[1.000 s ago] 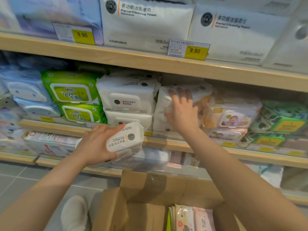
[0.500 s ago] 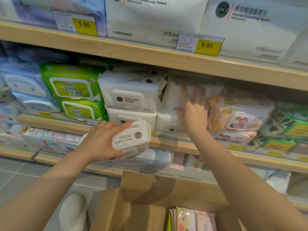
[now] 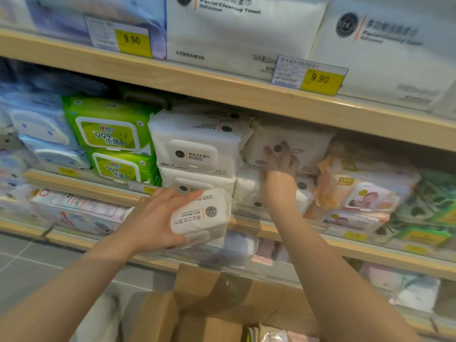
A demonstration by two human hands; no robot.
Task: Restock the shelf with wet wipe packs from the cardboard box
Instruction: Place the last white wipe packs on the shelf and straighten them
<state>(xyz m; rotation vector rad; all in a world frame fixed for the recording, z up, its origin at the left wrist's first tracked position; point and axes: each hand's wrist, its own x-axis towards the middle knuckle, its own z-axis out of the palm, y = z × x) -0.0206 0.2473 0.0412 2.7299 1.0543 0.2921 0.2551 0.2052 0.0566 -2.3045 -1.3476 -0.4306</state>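
Left hand (image 3: 153, 223): lower centre of the frame; fingers and thumb curled around a white wipe pack (image 3: 202, 213), held in front of the shelf edge.
Held pack: tilted, label side up, printed text running sideways; just below the white stack.
Right hand (image 3: 280, 164): centre right; fingers spread fairly straight and pressed against the upper white pack (image 3: 308, 146) on the middle shelf (image 3: 81, 186); blurred, holds nothing.
White stack (image 3: 195, 154): centre; two lidded packs, one on the other, just left of the right hand.
Green packs (image 3: 108, 129): left of the white stack, two stacked.
Baby wipe packs (image 3: 365, 193): right of the right hand, orange and white.
Cardboard box (image 3: 204, 314): bottom centre, flaps open, a few packs showing inside at its right.
Top shelf (image 3: 222, 87): two yellow price tags (image 3: 320, 79) reading 9.90; large white towel packs (image 3: 241, 33) above.
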